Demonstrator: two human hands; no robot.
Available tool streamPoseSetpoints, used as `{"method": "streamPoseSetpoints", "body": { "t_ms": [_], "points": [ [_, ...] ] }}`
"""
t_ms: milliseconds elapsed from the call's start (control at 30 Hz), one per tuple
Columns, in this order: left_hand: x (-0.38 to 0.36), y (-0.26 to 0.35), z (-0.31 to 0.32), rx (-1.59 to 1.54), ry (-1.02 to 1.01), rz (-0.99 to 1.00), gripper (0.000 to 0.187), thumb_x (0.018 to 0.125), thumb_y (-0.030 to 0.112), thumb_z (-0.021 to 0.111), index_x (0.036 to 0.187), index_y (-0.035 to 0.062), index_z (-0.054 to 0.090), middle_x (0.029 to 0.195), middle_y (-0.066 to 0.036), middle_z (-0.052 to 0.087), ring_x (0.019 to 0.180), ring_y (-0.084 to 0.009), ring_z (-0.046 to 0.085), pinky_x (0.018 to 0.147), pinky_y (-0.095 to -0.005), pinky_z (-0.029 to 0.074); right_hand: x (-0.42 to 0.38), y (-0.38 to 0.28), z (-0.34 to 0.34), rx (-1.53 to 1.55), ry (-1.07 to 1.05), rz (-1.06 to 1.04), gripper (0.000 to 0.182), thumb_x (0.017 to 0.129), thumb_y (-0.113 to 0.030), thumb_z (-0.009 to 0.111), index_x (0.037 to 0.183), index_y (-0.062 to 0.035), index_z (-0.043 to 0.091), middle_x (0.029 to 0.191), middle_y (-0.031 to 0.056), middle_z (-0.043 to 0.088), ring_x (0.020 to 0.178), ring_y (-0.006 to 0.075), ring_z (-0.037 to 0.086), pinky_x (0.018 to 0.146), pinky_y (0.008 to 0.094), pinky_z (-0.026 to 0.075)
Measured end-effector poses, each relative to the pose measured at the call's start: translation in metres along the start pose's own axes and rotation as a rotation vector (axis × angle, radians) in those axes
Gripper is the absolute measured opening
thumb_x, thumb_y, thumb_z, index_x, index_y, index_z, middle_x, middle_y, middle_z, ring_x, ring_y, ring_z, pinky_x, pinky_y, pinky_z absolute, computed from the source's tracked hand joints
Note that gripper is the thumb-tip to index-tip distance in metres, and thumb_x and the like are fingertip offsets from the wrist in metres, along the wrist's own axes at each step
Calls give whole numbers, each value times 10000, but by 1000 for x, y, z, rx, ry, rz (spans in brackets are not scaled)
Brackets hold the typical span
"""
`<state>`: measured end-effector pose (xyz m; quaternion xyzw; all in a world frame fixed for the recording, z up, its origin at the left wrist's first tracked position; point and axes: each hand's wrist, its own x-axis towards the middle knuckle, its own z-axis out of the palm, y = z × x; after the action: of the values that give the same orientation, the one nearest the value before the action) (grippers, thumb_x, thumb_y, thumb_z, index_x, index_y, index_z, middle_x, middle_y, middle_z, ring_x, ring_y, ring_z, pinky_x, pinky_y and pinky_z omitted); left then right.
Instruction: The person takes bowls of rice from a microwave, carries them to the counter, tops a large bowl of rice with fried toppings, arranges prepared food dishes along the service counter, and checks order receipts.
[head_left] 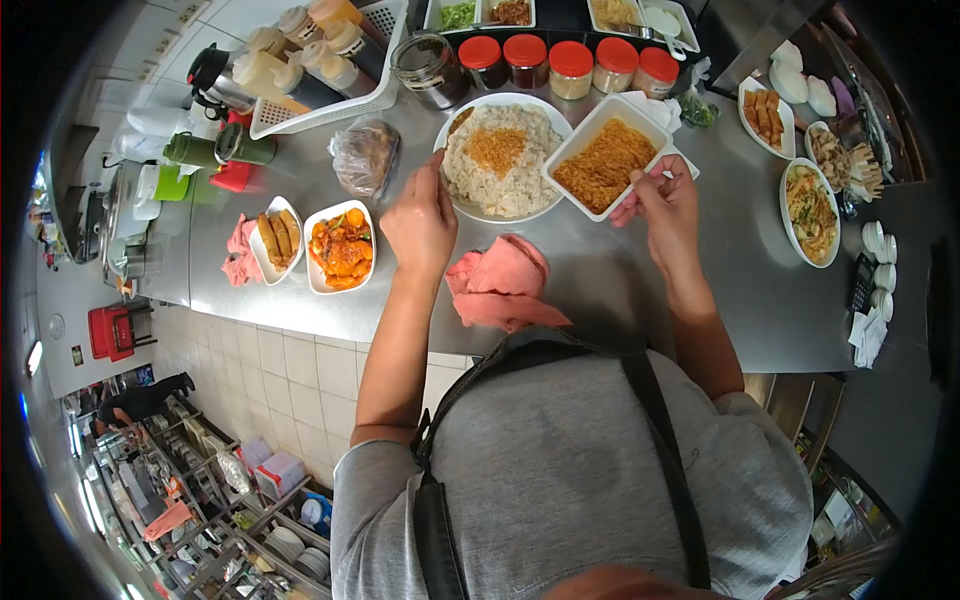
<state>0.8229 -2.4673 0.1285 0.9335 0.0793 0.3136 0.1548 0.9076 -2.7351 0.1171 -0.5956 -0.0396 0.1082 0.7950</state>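
A white plate (450,190) of pale rice (510,170) stands before me, with golden crumbs (497,150) heaped on the middle of the rice. At the plate's left rim my left hand (420,215) is closed, fingers pressed together, on what looks like a spoon (460,121); its brown end lies over the rice edge and the handle is mostly hidden. My right hand (660,205) grips the near right corner of a white rectangular container (600,212), thumb on top. Golden-brown crumbs (608,155) fill the container, which is tilted beside the plate's right side.
A pink cloth (500,280) lies in front of me. Left are a bagged item (364,158), a bowl of orange-sauced food (341,247) and a dish of rolls (279,240). Red-lidded jars (571,70) line the back; a noodle plate (810,215) stands right. Someone (145,400) is far left.
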Motion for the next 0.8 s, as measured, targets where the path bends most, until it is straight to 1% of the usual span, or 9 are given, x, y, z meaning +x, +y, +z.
{"method": "streamPoseSetpoints", "body": {
  "t_ms": [167,233,267,367,400,500,567,700,800],
  "points": [
    [9,31,-10,-192,36,43,337,812,15,598,1122,127,665,844,-102,677,646,-285,645,576,-373,508,11,-1,8,-8,-59,39,185,933,-29,529,983,-48,351,657,104,565,493,199,608,417,296,512],
    [15,48,-8,-249,-37,237,372,797,13,611,1143,140,661,807,-100,658,600,-273,632,542,-363,492,20,-4,15,-67,-139,90,213,930,-34,521,1010,-47,324,692,117,571,484,192,593,404,293,494],
    [18,54,-8,-149,-152,239,365,797,94,678,1158,140,662,831,-95,637,627,-259,616,558,-357,480,27,-3,15,-104,-203,68,247,928,-46,520,1062,-31,312,734,131,576,493,181,583,402,296,484],
    [38,69,-14,-117,-135,301,420,789,222,725,1195,144,649,903,-72,615,727,-247,593,627,-356,475,52,-21,24,-295,-230,64,303,909,-31,509,1153,-22,331,806,122,596,498,151,566,401,277,465],
    [41,71,-19,-150,-164,247,498,776,322,735,1229,143,634,1019,-70,595,853,-251,560,722,-365,452,62,-31,25,-366,-250,47,357,902,-43,514,1213,-6,342,845,115,596,507,137,561,392,270,450],
    [40,64,-27,-145,17,235,507,783,335,722,1246,151,627,1040,-87,589,904,-254,547,755,-374,421,112,-49,26,-460,-283,-33,376,900,-68,531,1232,1,368,837,95,593,513,127,549,398,269,440],
    [27,54,-33,-176,-14,203,476,808,320,689,1245,143,625,1058,-100,589,929,-268,537,787,-389,394,154,-55,24,-476,-277,-117,347,868,-61,565,1158,62,422,795,114,600,511,146,568,407,282,442],
    [-31,22,-15,-309,-281,196,396,857,273,619,1225,127,638,1084,-98,601,948,-299,520,814,-404,372,242,-53,32,-561,-245,-216,328,870,-93,568,1143,60,471,739,89,606,506,147,558,422,292,435],
    [-104,8,12,-298,-367,211,467,863,328,607,1301,167,584,1255,-117,557,1109,-323,504,937,-472,374,291,-52,36,-757,-218,-184,296,866,-148,565,1062,73,544,737,114,627,532,162,581,441,308,450]
  ]
}}
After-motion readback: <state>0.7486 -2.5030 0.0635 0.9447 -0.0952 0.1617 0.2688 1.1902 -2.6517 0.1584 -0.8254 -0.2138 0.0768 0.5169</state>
